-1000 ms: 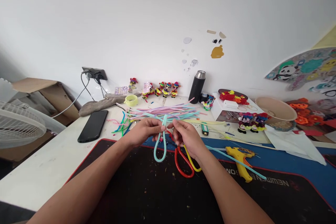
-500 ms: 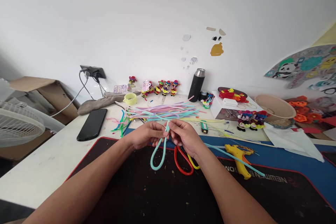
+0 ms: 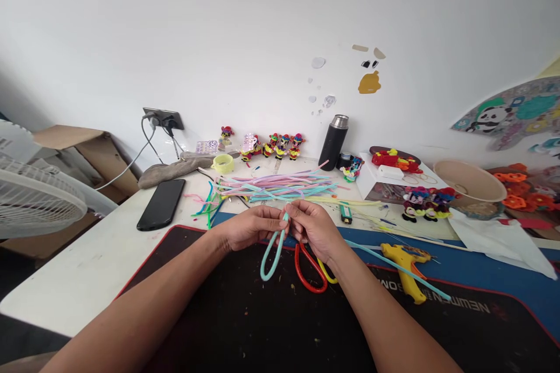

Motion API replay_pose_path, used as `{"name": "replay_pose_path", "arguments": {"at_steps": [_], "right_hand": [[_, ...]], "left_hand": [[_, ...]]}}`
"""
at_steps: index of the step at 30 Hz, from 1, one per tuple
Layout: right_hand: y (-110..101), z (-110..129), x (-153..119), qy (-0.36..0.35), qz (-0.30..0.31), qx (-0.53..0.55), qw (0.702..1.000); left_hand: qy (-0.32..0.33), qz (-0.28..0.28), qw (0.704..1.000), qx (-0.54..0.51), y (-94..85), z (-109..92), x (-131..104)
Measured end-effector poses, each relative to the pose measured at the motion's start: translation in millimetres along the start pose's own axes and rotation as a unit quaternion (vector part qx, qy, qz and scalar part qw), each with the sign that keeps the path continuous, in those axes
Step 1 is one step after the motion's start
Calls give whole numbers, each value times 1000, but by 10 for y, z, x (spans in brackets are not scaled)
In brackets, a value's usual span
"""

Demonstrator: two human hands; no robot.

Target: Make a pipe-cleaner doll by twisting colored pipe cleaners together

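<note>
A light-blue pipe cleaner (image 3: 272, 262) is bent into a narrow loop that hangs below my fingers. My left hand (image 3: 256, 227) pinches it near the top. My right hand (image 3: 315, 232) is closed around its upper ends, thumb and forefinger meeting close to the left fingertips. Just under my right hand lie a red looped handle (image 3: 311, 277) and a yellow one (image 3: 328, 274), like those of scissors; my hand hides their other end. Behind both hands is a pile of pastel pipe cleaners (image 3: 280, 182).
A yellow glue gun (image 3: 405, 271) lies right of my hands, with another light-blue pipe cleaner (image 3: 420, 277) across it. A phone (image 3: 161, 204) is on the left. At the back stand a black thermos (image 3: 333, 143) and small figures (image 3: 283, 147). A dark mat (image 3: 210, 315) is below.
My view has shifted slightly left, so everything sits further right. The light-blue loop appears a little shorter and tilted more; both hands keep their hold on it.
</note>
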State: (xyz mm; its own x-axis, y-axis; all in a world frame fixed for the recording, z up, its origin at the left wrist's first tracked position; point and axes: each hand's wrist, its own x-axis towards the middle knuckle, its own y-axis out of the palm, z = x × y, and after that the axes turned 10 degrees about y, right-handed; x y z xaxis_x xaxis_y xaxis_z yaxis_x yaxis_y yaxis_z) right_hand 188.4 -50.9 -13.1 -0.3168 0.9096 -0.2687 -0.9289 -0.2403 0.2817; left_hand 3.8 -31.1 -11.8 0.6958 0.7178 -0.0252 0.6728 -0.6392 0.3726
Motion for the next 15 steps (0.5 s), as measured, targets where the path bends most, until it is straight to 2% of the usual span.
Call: {"name": "replay_pose_path", "arguments": {"at_steps": [5, 15], "right_hand": [[0, -32, 25, -50, -58, -58, 995], [-67, 14, 58, -101, -146, -23, 984]], "left_hand": [[24, 54, 996, 73, 134, -19, -3], [31, 25, 981, 192, 129, 35, -3]]}}
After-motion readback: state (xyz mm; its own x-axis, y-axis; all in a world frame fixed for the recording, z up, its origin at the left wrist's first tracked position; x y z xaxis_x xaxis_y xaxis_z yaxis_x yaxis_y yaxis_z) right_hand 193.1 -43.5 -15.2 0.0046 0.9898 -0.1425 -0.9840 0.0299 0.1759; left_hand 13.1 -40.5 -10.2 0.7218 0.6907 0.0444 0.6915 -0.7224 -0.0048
